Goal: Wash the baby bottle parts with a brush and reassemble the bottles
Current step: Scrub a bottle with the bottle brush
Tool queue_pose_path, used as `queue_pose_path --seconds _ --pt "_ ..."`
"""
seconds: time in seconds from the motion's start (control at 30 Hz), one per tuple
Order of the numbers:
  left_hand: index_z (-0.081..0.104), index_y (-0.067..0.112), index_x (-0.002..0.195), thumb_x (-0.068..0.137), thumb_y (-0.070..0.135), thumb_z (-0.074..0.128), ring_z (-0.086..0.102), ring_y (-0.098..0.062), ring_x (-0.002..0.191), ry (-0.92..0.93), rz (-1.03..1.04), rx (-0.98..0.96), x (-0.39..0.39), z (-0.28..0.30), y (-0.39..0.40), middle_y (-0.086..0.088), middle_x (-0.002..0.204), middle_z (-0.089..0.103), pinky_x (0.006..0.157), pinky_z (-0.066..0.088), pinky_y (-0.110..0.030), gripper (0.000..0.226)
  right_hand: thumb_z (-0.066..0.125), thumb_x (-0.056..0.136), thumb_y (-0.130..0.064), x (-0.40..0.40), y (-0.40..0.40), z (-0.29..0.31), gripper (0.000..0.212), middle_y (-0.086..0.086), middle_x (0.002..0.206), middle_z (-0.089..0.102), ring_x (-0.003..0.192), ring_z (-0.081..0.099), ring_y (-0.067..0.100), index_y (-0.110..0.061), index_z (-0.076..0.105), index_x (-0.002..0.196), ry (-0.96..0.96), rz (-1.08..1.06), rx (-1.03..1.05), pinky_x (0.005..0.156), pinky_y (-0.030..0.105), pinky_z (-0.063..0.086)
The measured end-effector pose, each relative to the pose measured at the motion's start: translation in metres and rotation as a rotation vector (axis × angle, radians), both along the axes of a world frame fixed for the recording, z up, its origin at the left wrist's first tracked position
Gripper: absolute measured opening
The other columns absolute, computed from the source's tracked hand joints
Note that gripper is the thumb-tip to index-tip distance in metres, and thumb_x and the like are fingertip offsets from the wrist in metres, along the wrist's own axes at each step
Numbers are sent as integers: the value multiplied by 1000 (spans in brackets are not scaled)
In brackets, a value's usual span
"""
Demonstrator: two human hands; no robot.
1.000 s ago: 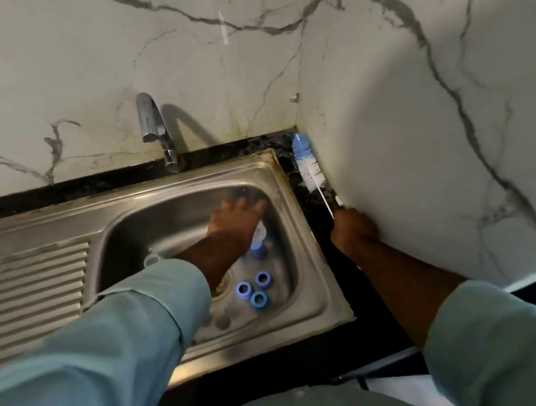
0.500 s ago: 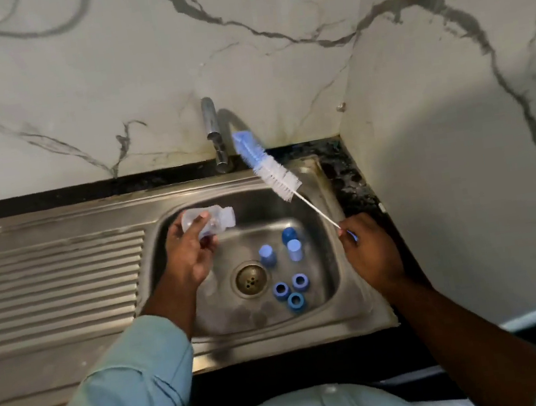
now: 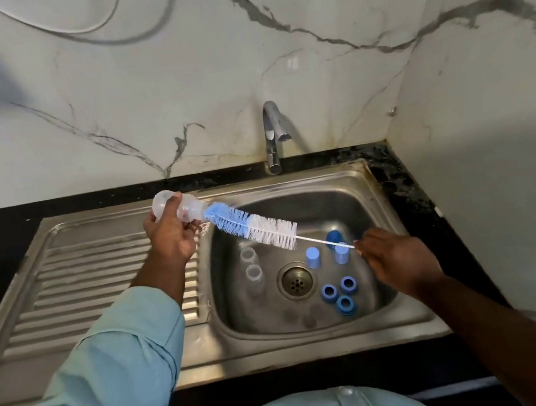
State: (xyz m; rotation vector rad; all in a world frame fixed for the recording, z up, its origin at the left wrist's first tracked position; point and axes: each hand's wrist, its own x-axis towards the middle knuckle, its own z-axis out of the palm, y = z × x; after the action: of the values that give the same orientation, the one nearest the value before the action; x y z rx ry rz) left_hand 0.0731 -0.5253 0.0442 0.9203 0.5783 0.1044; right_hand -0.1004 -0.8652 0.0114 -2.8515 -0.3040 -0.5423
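Steel sink holds three rings, three caps, two clear bottles. Left hand grips one bottle above the drainboard; right hand fingers pinch one brush, tip at its mouth.

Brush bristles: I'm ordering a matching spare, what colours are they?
Blue toward the tip, white nearer the handle on the brush; head view.
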Motion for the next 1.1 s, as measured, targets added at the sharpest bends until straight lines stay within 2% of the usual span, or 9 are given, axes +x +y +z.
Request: queue_pose_path --seconds 0.13,0.23,0.4,0.47,0.6,0.7,0.9,0.97,1.1 --pt "56 11 113 86 15 73 65 -19 77 -19 -98 73 2 -2 2 -9 99 63 58 57 -29 32 44 86 -29 5 18 11 24 -4 89 62 59 63 23 -23 68 89 -2 50 -25 42 31 47" --pt "50 3 132 87 16 72 66 -20 77 -25 -235 56 0 -6 -5 -12 98 63 58 57 -30 52 46 86 -25 11 35 21 21 -6 85 63 55 59 17 -22 67 86 -72 135 -53 42 22 41" --pt "39 5 143 80 32 72 71 -23 76 -49 -374 -232 -3 0 -16 -16 100 61 67 59 -37 76 55 93 -8 22 59 35 14 -9 60 54 44 40 4 -10 68 86 648 26 867 41 15 31" --pt "40 4 142 80 31 73 72 -24 83 -88 -387 -247 1 5 -15 -18 106 62 70 60 -38 76 55 94 -10 20 62 37 17 -1 60 52 39 34 7 -11 70 85 748 -65 963 38 14 25" --pt "41 13 124 80 20 81 67 -26 95 -5 -87 96 2 3 -25 -13 114 59 77 60 -46 59 47 78 -13 19 62 41 29 1 71 62 49 58 21 -19 71 95 -36 52 -136 38 25 40" --pt "37 16 122 76 23 84 66 -28 96 153 -39 172 1 2 -36 -9 111 56 78 59 -51 67 46 74 -13 29 54 51 37 5 75 62 52 58 25 -13 70 101 -159 97 -400 38 24 37" --pt "48 11 124 92 33 61 70 -23 68 84 -489 -277 -4 19 -42 -11 80 70 60 59 -38 42 58 93 -13 43 30 59 16 1 58 53 38 35 9 -13 74 93 896 87 821 39 16 22" --pt "47 10 129 91 34 64 72 -25 77 50 -458 -209 -6 20 -51 -13 94 70 61 59 -38 48 65 88 -13 38 14 54 15 1 68 63 48 53 12 -24 75 91 711 181 410 46 21 39" --pt "41 18 133 80 29 80 66 -31 98 179 -269 540 -8 2 -70 -11 117 58 64 58 -38 66 62 67 -11 37 -19 53 36 5 76 63 54 59 26 -14 70 102 -102 217 -432 41 26 42"
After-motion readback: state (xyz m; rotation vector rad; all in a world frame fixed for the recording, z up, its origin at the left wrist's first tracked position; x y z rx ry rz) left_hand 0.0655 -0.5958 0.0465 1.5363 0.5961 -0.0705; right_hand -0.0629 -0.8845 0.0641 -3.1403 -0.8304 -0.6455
